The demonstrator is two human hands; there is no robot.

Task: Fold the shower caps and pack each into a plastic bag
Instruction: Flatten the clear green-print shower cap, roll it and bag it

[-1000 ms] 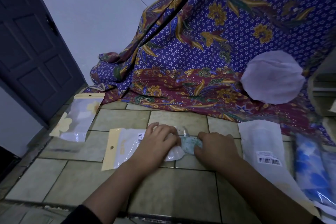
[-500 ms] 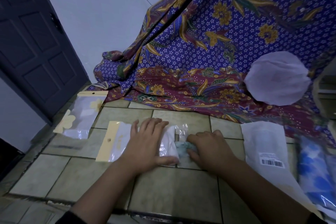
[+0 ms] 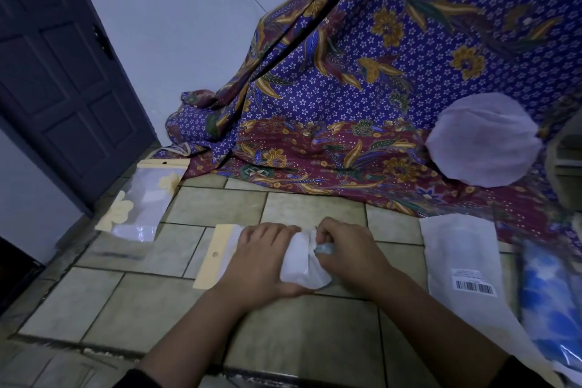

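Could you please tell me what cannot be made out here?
Head view: the shower cap shows only a pale blue sliver; the right hand and the plastic bag hide the rest.
Head view: the left hand covers the bag's middle.
Head view: the barcode label print is too small.
Head view: the blue packet is blurred and cut by the right edge.

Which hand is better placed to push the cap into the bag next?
Right, probably. The right hand already pinches the folded cap at the open end of the bag, so it can drive it in. The left hand grips the bag and is better used steadying it.
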